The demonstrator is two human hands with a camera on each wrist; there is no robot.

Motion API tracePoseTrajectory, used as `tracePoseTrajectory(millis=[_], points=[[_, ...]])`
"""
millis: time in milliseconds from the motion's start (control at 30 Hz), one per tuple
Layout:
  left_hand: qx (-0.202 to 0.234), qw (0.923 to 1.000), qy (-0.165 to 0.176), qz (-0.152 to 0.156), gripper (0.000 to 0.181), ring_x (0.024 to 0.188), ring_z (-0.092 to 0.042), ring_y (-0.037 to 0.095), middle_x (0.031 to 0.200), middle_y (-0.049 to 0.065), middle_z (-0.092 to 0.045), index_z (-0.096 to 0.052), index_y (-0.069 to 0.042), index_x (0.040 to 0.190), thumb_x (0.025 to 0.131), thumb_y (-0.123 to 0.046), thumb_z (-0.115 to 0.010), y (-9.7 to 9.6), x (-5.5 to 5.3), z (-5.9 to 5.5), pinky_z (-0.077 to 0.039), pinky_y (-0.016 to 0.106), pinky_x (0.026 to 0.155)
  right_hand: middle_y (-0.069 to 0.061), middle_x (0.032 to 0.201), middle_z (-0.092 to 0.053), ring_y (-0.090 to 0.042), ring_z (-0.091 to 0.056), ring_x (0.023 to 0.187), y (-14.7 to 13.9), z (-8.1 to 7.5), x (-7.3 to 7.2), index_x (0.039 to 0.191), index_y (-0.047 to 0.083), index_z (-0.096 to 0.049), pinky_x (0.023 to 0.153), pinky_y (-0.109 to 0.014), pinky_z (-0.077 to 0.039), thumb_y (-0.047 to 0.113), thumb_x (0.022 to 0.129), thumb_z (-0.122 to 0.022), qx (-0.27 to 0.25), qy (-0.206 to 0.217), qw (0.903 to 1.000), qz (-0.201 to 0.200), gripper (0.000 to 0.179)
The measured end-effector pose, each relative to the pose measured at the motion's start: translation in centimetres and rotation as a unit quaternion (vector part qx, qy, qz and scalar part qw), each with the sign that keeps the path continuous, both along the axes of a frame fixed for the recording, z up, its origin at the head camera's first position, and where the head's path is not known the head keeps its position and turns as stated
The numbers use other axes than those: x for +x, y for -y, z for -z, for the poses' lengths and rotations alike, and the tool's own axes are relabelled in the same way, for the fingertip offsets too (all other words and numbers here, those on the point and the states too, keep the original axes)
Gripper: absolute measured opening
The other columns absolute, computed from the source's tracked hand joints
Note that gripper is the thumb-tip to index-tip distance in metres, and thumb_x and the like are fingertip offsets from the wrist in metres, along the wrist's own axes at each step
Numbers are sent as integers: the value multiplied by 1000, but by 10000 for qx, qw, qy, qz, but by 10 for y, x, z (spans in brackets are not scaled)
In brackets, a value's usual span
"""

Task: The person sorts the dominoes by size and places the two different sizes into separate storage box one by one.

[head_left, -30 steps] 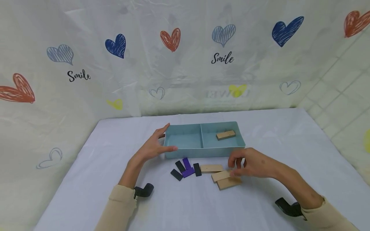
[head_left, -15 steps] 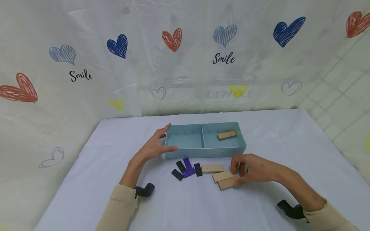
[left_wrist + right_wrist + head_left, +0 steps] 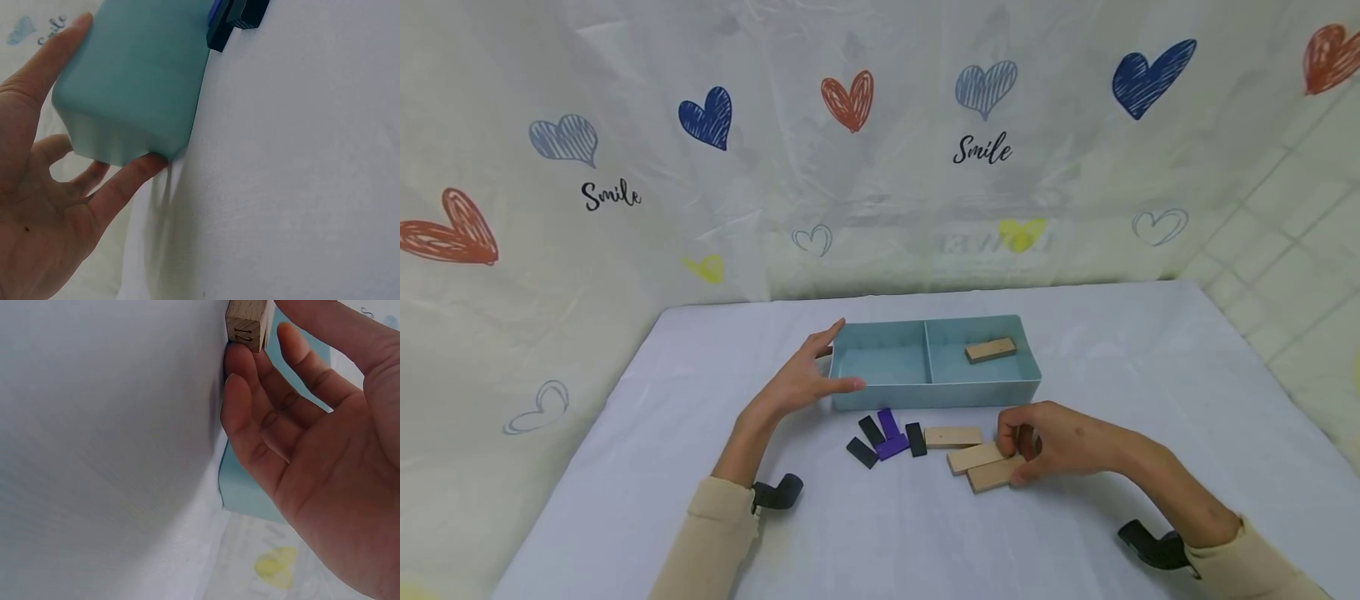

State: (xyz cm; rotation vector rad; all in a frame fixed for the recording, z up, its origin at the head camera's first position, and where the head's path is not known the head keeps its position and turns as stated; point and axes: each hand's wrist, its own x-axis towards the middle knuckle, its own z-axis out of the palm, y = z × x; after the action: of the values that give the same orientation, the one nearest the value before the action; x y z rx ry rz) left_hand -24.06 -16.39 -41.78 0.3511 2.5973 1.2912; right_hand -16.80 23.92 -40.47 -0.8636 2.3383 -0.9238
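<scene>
My left hand (image 3: 803,379) holds the left end of a light blue two-part box (image 3: 895,396), thumb along its front wall and fingers at its end and back corner. The box's end (image 3: 119,137) fills the upper left wrist view. My right hand (image 3: 1060,437) bends over the right ends of two overlapping wooden blocks, the rear one (image 3: 973,457) and the front one (image 3: 988,477). Thumb and fingers pinch at the front block, hiding its right end. A block end with printed digits (image 3: 245,330) shows at the fingertips in the right wrist view.
A wooden block (image 3: 990,350) lies in the box's right compartment. Before the box lie another wooden block (image 3: 953,437), black blocks (image 3: 916,439) and purple blocks (image 3: 892,447). White cloth (image 3: 880,533) covers the table; a heart-printed sheet (image 3: 910,183) hangs behind.
My right hand has come down and toward me from above the blocks to their right ends, and the rear block has shifted slightly left. The left hand stays on the box.
</scene>
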Motion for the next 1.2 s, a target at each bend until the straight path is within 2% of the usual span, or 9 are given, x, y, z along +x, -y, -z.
tracePoseTrajectory(millis=[400,667,833,1000,1200], points=[[-67,10000,36,-29,114,158,-32,31,173,2,-22,-19,-41,166,77,-56,-88,1,0,1,-34,66,121,0,94,-65,-6,-60,77,-2,1,-1,98,16,-66,69,-23,-54,22,81,-90,-172,280,9993,-199,31],[-31,10000,15,-28,112,158,-32,31,172,2,-22,-19,-46,165,77,-55,-88,1,0,1,-33,65,121,1,96,-68,-6,-61,79,-5,-2,-1,100,18,-69,71,-23,-55,21,83,-88,-259,356,9988,-225,26],[34,10000,6,41,112,158,-32,31,172,2,-22,-18,-45,165,78,-54,-88,0,1,-1,-34,64,122,-3,98,-70,-6,-62,78,-10,-4,0,101,17,-71,71,-25,-57,21,85,-87,-558,369,9969,-410,23],[0,10000,-22,59,112,157,-33,30,172,2,-22,-18,-43,166,79,-53,-88,0,3,0,-34,63,121,-1,100,-72,-6,-65,77,-13,-7,-2,102,20,-72,74,-27,-59,23,86,-86,-663,237,9960,-552,22],[-3,10000,-43,68,112,157,-33,31,172,3,-22,-19,-41,166,79,-53,-88,1,2,0,-34,63,122,6,99,-71,-9,-67,79,-14,-16,-3,103,24,-71,77,-26,-59,27,87,-85,-482,-74,9984,-289,20]])
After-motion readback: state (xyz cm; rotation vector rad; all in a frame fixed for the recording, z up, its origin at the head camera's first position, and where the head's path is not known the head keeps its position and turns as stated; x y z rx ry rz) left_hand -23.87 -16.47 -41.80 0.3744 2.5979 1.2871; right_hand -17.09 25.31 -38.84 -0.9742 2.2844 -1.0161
